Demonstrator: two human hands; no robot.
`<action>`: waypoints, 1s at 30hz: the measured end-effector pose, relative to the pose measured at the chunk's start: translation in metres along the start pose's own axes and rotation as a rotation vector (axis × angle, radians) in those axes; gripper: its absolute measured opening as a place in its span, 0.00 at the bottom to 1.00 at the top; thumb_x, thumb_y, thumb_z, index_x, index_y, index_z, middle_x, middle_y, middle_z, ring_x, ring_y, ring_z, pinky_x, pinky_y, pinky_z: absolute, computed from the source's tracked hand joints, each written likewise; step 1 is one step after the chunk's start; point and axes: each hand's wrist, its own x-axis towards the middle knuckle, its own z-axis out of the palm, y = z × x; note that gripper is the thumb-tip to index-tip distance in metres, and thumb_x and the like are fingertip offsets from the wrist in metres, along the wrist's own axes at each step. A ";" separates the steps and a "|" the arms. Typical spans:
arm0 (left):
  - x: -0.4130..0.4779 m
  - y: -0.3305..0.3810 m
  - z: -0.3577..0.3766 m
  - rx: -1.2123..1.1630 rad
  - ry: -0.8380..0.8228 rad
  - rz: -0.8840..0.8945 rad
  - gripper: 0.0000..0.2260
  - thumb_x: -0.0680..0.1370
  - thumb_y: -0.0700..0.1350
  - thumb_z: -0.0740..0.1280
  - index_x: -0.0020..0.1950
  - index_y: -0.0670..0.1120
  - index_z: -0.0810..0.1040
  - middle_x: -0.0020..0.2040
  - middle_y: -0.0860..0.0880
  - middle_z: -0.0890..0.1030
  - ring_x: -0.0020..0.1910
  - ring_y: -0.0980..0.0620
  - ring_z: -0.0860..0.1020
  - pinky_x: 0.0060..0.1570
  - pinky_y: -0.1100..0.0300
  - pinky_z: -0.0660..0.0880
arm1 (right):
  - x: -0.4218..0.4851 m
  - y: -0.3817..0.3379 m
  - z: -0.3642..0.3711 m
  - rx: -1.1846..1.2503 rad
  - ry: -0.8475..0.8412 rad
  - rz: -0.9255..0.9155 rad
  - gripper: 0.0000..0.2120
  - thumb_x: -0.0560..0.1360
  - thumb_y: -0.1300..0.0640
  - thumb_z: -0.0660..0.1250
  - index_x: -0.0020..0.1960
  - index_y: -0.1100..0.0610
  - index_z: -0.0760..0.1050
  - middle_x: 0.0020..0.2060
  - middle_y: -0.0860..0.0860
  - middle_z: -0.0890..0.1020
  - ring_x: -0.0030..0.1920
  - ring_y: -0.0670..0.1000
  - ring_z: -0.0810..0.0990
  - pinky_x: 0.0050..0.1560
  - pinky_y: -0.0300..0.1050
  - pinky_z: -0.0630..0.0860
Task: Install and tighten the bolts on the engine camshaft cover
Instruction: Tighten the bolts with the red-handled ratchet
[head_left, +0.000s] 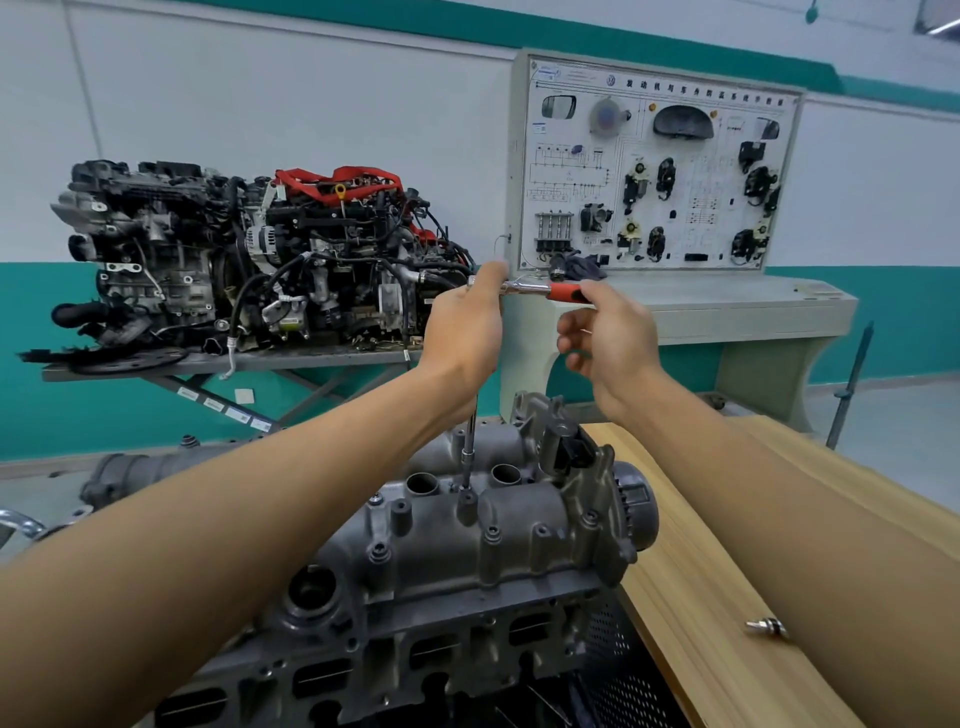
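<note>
Swinging the ratchet (525, 286), left hand (465, 332) clamped round its head and right hand (613, 338) pinching its red handle, I could tilt the long extension (470, 436) off the hidden bolt in the camshaft cover's (519, 519) middle, rounding it.

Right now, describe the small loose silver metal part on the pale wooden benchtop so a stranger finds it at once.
Start at the pale wooden benchtop right of the grey cast-metal camshaft cover. Near its front, beside the right forearm, lies the small silver metal part. It is the only loose item visible on the wood.
</note>
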 end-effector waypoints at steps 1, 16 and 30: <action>0.002 0.000 0.000 0.001 -0.009 -0.007 0.23 0.82 0.54 0.59 0.29 0.51 0.58 0.27 0.52 0.59 0.23 0.52 0.56 0.24 0.62 0.54 | 0.005 0.001 0.001 -0.006 -0.008 0.018 0.12 0.78 0.51 0.61 0.48 0.54 0.81 0.26 0.49 0.77 0.25 0.48 0.73 0.26 0.39 0.66; 0.005 -0.007 0.008 0.038 0.070 0.110 0.20 0.79 0.52 0.60 0.31 0.51 0.57 0.29 0.50 0.58 0.27 0.50 0.54 0.30 0.52 0.52 | 0.028 0.003 0.013 0.056 -0.015 0.079 0.15 0.78 0.54 0.59 0.39 0.57 0.79 0.25 0.50 0.76 0.25 0.48 0.72 0.27 0.39 0.65; -0.002 -0.005 0.006 -0.092 -0.044 0.081 0.22 0.82 0.47 0.56 0.28 0.51 0.56 0.24 0.52 0.56 0.23 0.53 0.53 0.23 0.63 0.52 | -0.016 0.004 -0.006 0.111 0.272 -0.306 0.08 0.71 0.56 0.68 0.35 0.55 0.72 0.30 0.53 0.69 0.32 0.54 0.66 0.31 0.48 0.62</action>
